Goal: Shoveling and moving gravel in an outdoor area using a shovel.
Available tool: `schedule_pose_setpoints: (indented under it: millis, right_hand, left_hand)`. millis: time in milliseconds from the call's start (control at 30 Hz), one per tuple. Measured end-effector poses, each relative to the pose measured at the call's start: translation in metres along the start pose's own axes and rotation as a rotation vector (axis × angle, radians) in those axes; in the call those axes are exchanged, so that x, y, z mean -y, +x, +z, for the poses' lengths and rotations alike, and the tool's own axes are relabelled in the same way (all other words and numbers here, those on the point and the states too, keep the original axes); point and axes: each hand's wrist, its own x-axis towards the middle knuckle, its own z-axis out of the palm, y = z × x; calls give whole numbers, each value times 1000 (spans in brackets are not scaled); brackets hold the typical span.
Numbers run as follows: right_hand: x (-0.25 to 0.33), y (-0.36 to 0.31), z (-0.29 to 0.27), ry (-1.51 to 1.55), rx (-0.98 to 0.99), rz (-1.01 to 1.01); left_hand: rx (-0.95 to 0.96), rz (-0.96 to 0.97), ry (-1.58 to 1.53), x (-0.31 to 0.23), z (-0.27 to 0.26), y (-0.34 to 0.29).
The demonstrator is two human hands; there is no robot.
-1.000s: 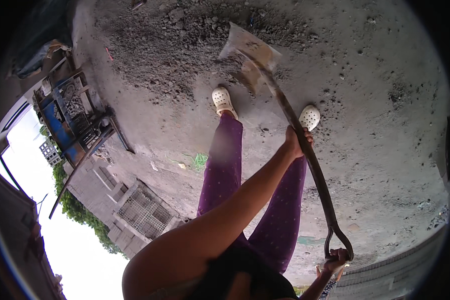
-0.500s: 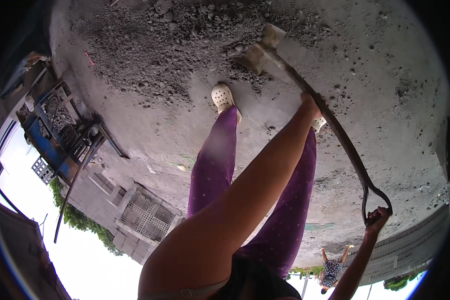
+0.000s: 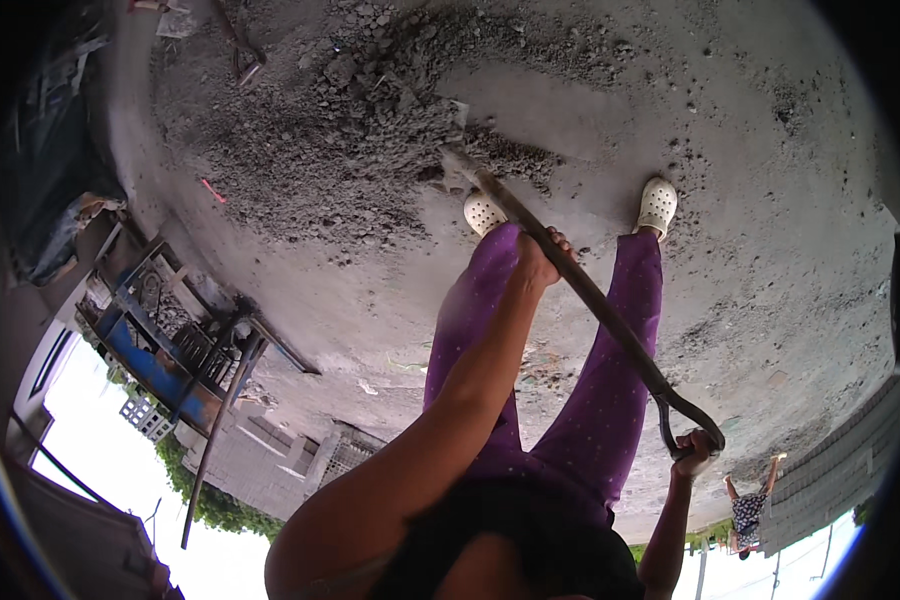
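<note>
The shovel (image 3: 610,320) slants from the upper middle of the frame down to the right, its far end at the dirt (image 3: 320,165). The left hand (image 3: 541,260) is curled round it partway up, the right hand (image 3: 695,455) round its top. Some ground (image 3: 545,98) at upper middle looks cleared, but lots of loose dirt is left at upper left
</note>
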Motion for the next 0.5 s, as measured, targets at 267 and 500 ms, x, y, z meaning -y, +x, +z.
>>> schedule_pose_setpoints:
  millis: [267, 500]
  right_hand:
    - [-14, -105, 97, -377, 363, -634]
    - [-38, -62, 96, -651, 492, -1040]
  left_hand:
    - [745, 9, -152, -154, -38, -127]
    - [1248, 309, 15, -157, 15, -213]
